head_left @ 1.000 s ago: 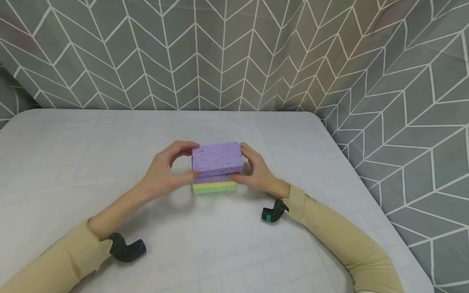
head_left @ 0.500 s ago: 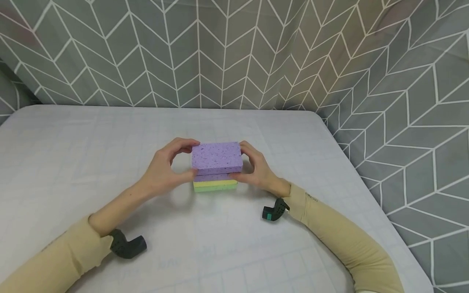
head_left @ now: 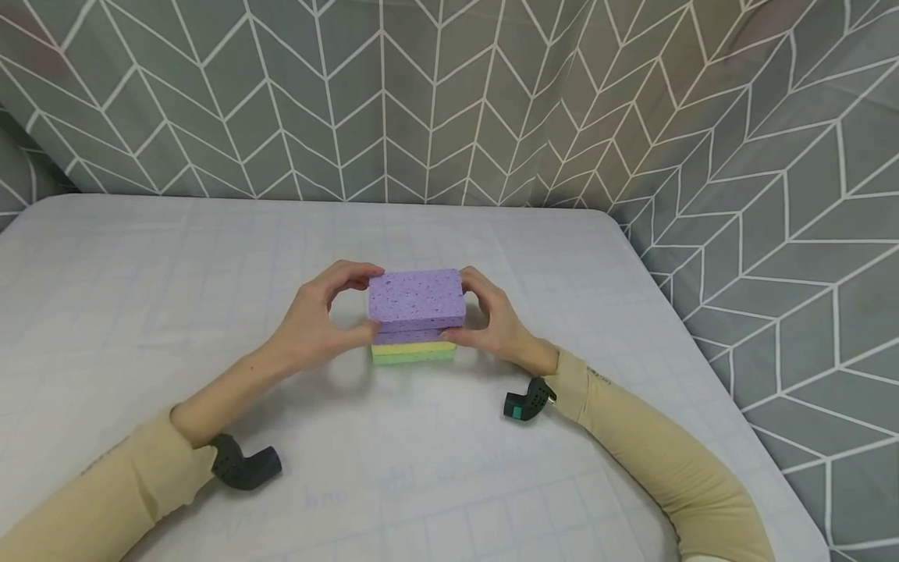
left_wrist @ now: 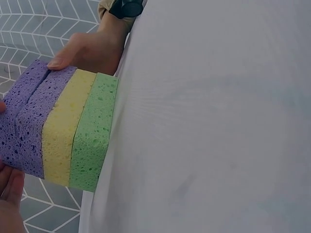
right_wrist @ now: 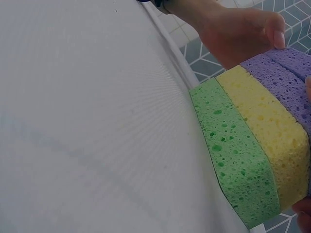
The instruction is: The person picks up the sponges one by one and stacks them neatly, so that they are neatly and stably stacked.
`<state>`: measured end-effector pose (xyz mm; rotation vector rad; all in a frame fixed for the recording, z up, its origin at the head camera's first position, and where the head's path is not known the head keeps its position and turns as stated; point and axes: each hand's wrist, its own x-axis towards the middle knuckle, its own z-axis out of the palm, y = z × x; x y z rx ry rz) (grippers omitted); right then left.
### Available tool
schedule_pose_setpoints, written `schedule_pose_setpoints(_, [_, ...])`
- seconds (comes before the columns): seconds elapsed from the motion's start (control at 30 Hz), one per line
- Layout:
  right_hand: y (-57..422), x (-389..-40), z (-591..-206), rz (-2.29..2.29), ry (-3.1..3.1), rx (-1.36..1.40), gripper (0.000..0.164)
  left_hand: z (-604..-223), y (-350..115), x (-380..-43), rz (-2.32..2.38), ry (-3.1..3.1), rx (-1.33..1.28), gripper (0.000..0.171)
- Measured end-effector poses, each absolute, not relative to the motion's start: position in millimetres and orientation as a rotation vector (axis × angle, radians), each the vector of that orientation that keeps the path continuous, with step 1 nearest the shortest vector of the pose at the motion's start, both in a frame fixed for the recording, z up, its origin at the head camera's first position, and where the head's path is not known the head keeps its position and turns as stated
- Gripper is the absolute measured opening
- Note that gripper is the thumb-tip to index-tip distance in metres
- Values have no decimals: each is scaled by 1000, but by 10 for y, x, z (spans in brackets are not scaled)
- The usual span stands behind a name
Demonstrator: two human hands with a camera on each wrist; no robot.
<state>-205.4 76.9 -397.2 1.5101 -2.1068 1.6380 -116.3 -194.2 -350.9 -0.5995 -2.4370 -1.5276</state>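
Note:
A stack of sponges stands on the white-covered table in the head view: a green sponge [head_left: 413, 357] at the bottom, a yellow sponge [head_left: 410, 348] over it, then a lower purple sponge [head_left: 409, 337] and an upper purple sponge [head_left: 417, 297]. My left hand [head_left: 316, 320] holds the upper purple sponge at its left end, thumb on the near corner and fingers at the far one. At the right end, my right hand [head_left: 497, 320] grips it the same way. Both wrist views show the layers lying against each other; the fingertips are partly hidden there.
The white tabletop [head_left: 435, 445] stretches around the stack on all sides. A grey curtain [head_left: 393, 101] with white chevron lines hangs behind the table and along its right edge. Dark wrist-worn devices [head_left: 246, 466] sit below both sleeves.
The head view has shifted slightly, so the table's far edge sits higher. Both hands keep their hold on the upper purple sponge, and the stack looks the same.

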Motion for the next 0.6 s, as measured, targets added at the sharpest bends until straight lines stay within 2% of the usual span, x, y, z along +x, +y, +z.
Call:
schedule_pose_setpoints(0.27, [768, -2049, -3974, 1634, -2123, 1492, 80, -3527, -1940, -1168, -1522, -2450, -599, 61])
schedule_pose_setpoints(0.6, [763, -2047, -3962, 1635, -2082, 1509, 78, -3598, -1940, -1178, -1665, -2340, -686, 61])
